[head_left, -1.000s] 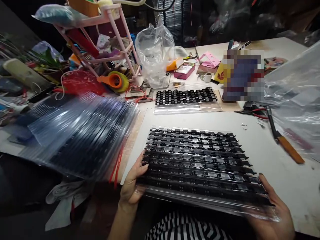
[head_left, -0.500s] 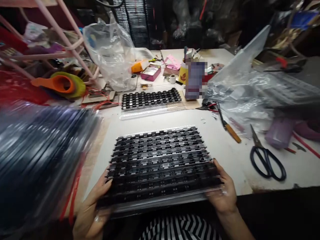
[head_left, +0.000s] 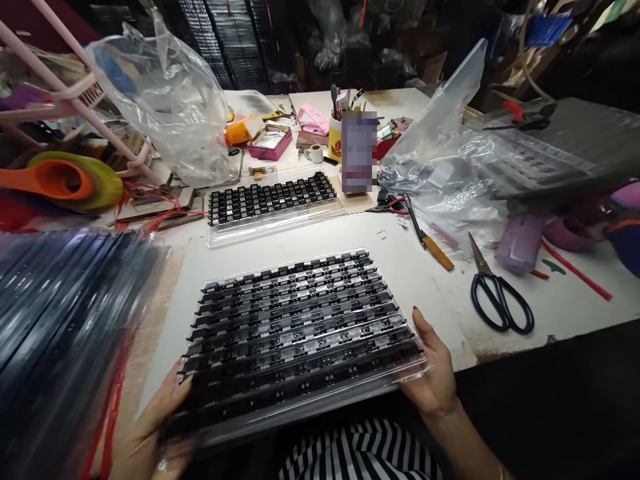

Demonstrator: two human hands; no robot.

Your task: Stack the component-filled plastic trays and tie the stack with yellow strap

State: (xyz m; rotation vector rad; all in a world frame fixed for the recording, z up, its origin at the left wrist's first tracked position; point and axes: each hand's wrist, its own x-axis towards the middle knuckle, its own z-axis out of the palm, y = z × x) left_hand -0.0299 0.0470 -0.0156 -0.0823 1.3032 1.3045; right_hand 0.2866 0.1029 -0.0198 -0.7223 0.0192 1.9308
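Both my hands grip a clear plastic tray point(head_left: 300, 390) filled with rows of black parts point(head_left: 295, 313). My left hand point(head_left: 155, 420) is closed round its left edge, with the thumb near the front left corner. At the right edge, my right hand point(head_left: 433, 367) is closed on the tray, its fingers partly hidden underneath. The tray tilts over the front of the white table, its near edge close to my striped clothing. Farther back on the table lies a second clear tray point(head_left: 250, 230) with similar black parts point(head_left: 270, 199).
A stack of dark, plastic-wrapped strips point(head_left: 60, 320) stands at the left, tied with red cord point(head_left: 113, 400). Scissors point(head_left: 500, 300) and a wooden-handled tool point(head_left: 436, 252) lie at the right. Clear plastic bags point(head_left: 175, 113), a yellow cup point(head_left: 334, 140) and a pink rack point(head_left: 80, 100) stand farther back.
The view has swung to the right, so things on the table appear farther left. Both hands still hold the tray, which now sits lower at its left side.
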